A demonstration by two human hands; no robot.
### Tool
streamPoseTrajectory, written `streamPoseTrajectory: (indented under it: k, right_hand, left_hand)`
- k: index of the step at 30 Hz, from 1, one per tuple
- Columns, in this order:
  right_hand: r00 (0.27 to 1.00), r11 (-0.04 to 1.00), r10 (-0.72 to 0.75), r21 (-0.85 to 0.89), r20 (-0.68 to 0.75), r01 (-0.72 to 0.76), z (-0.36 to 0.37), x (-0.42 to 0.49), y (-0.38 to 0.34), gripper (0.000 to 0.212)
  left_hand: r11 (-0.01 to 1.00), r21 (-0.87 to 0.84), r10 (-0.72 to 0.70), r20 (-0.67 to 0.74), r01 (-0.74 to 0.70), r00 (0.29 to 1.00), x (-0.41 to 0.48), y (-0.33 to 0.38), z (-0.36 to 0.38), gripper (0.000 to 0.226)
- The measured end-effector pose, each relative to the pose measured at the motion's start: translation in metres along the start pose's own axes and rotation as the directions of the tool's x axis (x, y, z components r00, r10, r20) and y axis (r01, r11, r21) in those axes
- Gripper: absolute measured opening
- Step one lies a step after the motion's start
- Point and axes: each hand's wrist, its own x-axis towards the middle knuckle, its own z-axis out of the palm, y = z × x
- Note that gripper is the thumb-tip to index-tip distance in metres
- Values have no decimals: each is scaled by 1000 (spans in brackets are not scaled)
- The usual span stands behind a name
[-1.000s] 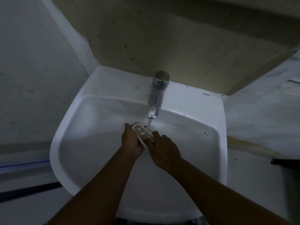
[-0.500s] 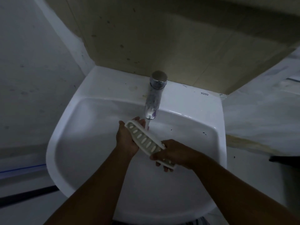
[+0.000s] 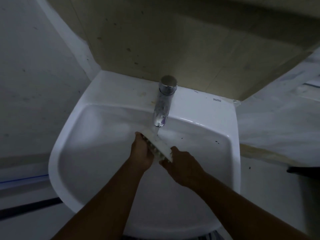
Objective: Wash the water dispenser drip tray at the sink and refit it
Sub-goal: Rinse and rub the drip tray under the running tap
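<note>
Sink [image 3: 107, 87] sits in a corner: wall [image 3: 34, 84] on its left, panel [image 3: 155, 40] behind, worktop [image 3: 277, 122] on its right. Tap [image 3: 164, 101] stands at back centre of the sink deck, spout over the bowl. Drip tray [image 3: 161, 144] is over the bowl, under the spout, running diagonally from far-left to near-right. Water stream [image 3: 156, 131] lands on its far end. Left hand [image 3: 142, 153] grips the tray's left side, right hand [image 3: 183, 165] its near-right end.
</note>
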Motion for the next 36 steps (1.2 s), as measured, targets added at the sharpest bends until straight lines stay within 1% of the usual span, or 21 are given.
streamPoseTrajectory:
  k: [2,4,6,8,10,12,14,16,18,19,20,21,22,23,24,25,26,29,32,34,36]
  right_hand:
    - [997,996,-68,-62,-42,65,8,-5,-1,49]
    - [992,992,-112,-72,-58,108,14,-9,0,54]
    - [986,987,-145,-87,-84,138,16,-11,2,57]
    - [984,989,-144,-35,-106,141,17,-9,1,55]
    - [991,997,-76,11,-108,77,12,-6,-2,57]
    - [997,998,-42,38,-64,44,4,-2,-6,59]
    - [999,997,-48,62,23,46,-6,3,-13,55]
    - [996,991,-12,132,93,-1,-12,8,-15,55]
    - [993,986,67,144,92,-80,-15,13,-19,58]
    - [993,969,89,225,79,-105,-12,17,-20,53]
    - [991,962,88,251,98,-110,-11,19,-21,49]
    - [987,965,87,233,134,-116,-10,21,-22,49]
    - [982,967,107,214,156,-139,-14,22,-24,53]
    - [980,982,92,150,176,-119,-18,25,-27,68]
    - [971,976,120,153,206,-153,-19,29,-27,82]
    - [965,966,139,182,220,-181,-18,33,-28,90]
    - [963,962,140,200,230,-188,-15,36,-27,91]
    - [974,953,77,270,215,-135,-8,35,-30,73]
    - [986,913,48,393,159,-108,6,30,-36,71]
    - [993,882,40,463,113,-88,12,23,-43,67]
    - [996,886,-18,463,82,-23,13,16,-47,55]
  left_hand:
    - [998,-53,-26,48,29,998,-1,8,5,55]
    - [990,-120,-66,81,76,995,-3,12,8,75]
    - [990,-138,-15,43,21,999,-3,12,12,80]
    - [996,-72,43,-13,-44,999,-5,9,13,77]
    - [994,-34,102,-101,-105,990,-8,7,12,72]
    - [988,-17,148,-128,-151,981,-8,4,8,69]
    - [987,-28,155,-94,-159,983,-11,1,7,68]
    - [990,-46,130,-50,-132,990,-14,0,5,67]
    - [992,-77,101,-30,-103,994,-14,0,3,67]
    - [991,-93,96,-24,-98,995,-13,1,2,68]
    - [988,-118,97,-11,-97,995,-12,1,0,71]
    - [985,-146,93,-1,-92,996,-12,2,-1,74]
    - [982,-174,80,15,-77,997,-11,3,-3,78]
    - [982,-180,63,25,-58,998,-10,4,-5,81]
    - [984,-173,38,46,-29,998,-11,5,-5,84]
    - [991,-135,9,55,-2,998,-11,6,-6,85]
    - [995,-100,-21,69,28,997,-13,7,-4,86]
    - [999,30,-23,46,22,999,-17,10,2,87]
    - [994,70,81,-12,-80,997,-11,12,4,88]
    - [986,82,150,-82,-143,985,-11,20,6,78]
    - [969,154,216,-137,-195,967,-10,25,8,67]
